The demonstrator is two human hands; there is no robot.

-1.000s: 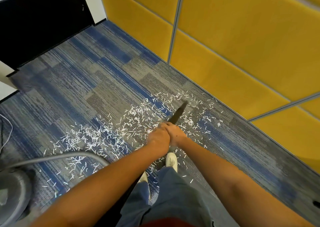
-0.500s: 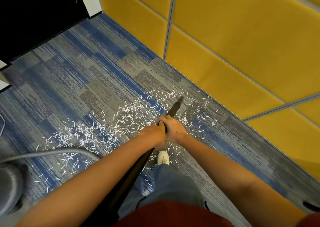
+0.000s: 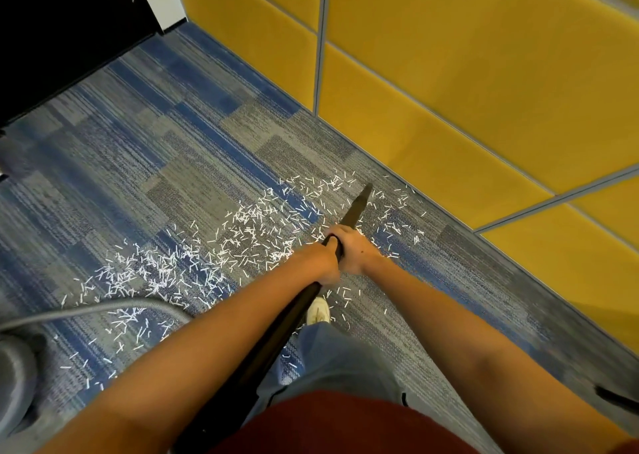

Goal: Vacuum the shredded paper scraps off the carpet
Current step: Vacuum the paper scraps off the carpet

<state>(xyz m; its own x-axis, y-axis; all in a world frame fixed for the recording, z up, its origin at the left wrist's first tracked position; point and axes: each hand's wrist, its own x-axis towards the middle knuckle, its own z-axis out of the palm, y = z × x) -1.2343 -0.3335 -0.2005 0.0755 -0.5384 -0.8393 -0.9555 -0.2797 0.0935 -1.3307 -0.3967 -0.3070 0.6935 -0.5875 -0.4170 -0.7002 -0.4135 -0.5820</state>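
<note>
White paper scraps (image 3: 242, 235) lay strewn over the blue-and-grey carpet (image 3: 138, 142) in the head view. They formed a long band that ran from the lower left, by the grey hose (image 3: 103, 306), up to the right, stopping just short of the yellow wall panels (image 3: 449, 90).

A black vacuum wand (image 3: 358, 204) slanted from the person's torso forward and to the right, and its narrow tip sat low among the scraps at the far right end of that band. Whether the tip touched the pile could not be told. Both hands were wrapped round the wand. The right hand (image 3: 352, 246) gripped it farther forward, nearer the tip, and the left hand (image 3: 320, 263) gripped it just behind, the two touching. A white shoe (image 3: 318, 310) stood under the wand, with scraps close around it.

The bulk of the scraps lay to the left of the wand's long axis, on the left hand's side, and only a thin scatter lay to its right, toward the wall. By my reading the job was barely begun, and the next sweep would have to swing the tip leftward across the band.
</note>
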